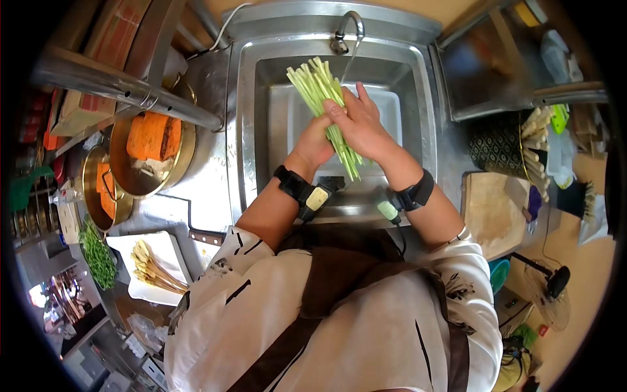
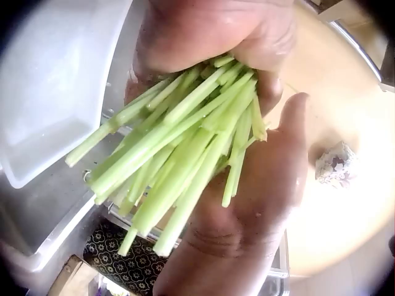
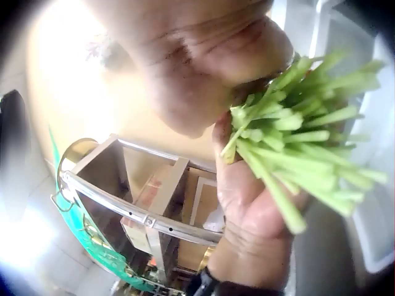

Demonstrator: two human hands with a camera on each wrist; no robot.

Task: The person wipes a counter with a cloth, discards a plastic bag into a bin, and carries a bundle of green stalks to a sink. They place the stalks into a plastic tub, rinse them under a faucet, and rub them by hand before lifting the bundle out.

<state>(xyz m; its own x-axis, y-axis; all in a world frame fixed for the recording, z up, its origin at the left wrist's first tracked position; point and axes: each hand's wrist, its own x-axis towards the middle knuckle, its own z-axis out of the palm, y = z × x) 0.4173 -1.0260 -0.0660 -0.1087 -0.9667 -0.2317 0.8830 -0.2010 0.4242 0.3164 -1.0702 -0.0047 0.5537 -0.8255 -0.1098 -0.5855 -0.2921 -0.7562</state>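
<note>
A bundle of pale green stalks point(image 1: 318, 91) is held over the sink point(image 1: 264, 117) in the head view. My left hand point(image 1: 315, 140) grips the bundle from the left, its fingers curled round the stalks. Against the bundle's right side lies my right hand point(image 1: 362, 124), thumb across the stalks and some fingers extended toward the faucet. Cut ends of the stalks point(image 2: 179, 154) fan out below the left palm in the left wrist view. In the right wrist view, stalks point(image 3: 296, 135) stick out between both hands. Water runs from the faucet point(image 1: 353, 26) just beyond the bundle.
A white tub point(image 1: 390, 108) sits in the sink. To the left stand brass pots point(image 1: 186, 153) with orange pieces, and a white tray point(image 1: 124, 251) of yellowish stalks near a knife point(image 1: 206, 237). On the right are a wooden board point(image 1: 493, 209) and a patterned container point(image 1: 493, 147).
</note>
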